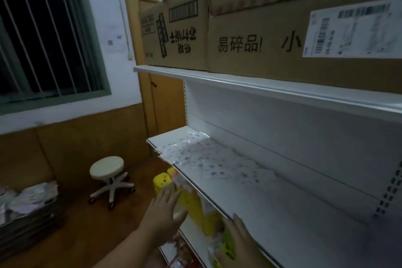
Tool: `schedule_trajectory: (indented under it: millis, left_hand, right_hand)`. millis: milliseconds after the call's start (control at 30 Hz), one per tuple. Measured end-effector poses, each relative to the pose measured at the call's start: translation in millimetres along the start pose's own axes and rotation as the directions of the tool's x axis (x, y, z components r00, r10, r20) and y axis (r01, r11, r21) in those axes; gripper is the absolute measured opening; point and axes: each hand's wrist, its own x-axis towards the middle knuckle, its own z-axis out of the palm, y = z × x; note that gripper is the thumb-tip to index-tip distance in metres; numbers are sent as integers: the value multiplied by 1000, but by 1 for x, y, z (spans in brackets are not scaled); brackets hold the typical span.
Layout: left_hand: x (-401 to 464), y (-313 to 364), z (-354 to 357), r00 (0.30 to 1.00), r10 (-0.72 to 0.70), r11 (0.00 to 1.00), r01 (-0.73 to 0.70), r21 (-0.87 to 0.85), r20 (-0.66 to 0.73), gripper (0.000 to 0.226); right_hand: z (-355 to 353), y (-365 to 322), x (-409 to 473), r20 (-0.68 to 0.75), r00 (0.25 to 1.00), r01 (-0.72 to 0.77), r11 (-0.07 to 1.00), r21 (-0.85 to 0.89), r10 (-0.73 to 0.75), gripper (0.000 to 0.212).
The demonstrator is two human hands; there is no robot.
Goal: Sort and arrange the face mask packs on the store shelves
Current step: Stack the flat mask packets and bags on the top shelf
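We're seeing mask packs [208, 159] lying on the middle shelf [282, 213] at frame centre, boxes [250, 35] sitting on the shelf above, stool [109, 177] standing lower left.

White shelf [272, 206] with clear face mask packs [195, 154] spread at its far end, left hand [163, 209] and right hand [241, 243] fingers straight at yellow packages [195, 204] below its edge, cardboard boxes [250, 43] overhead, white stool [108, 172] beside barred window [43, 35]

One head-worn wide-angle camera looks forward and down along a white shelf [272, 202], close to it, tilted to the right. Both hands enter from the lower edge; the window [43, 35] lies far left.
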Motion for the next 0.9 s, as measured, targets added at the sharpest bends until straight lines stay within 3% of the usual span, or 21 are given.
schedule_trajectory:
  millis: [267,467,667,800,900]
  left_hand:
    - [100,-5,-12,997,39,999,-38,23,-61,66]
    - [168,-15,1,992,124,992,-124,-23,-10,67]
    - [235,-28,3,973,225,936,-202,-289,47,62]
    - [271,-38,-5,969,249,776,-203,-597,-6,53]
    - [290,-41,-8,966,208,480,35,-877,152,42]
  right_hand:
    - [-3,-5,124,100,992,-90,992,93,81,72]
    - [-3,8,175,-7,976,-217,966,-138,218,72]
    - [20,11,235,-56,897,-441,892,-98,438,84]
    - [41,5,273,-153,825,-564,812,-151,545,87]
    - [55,3,287,-237,780,-624,752,-213,579,91]
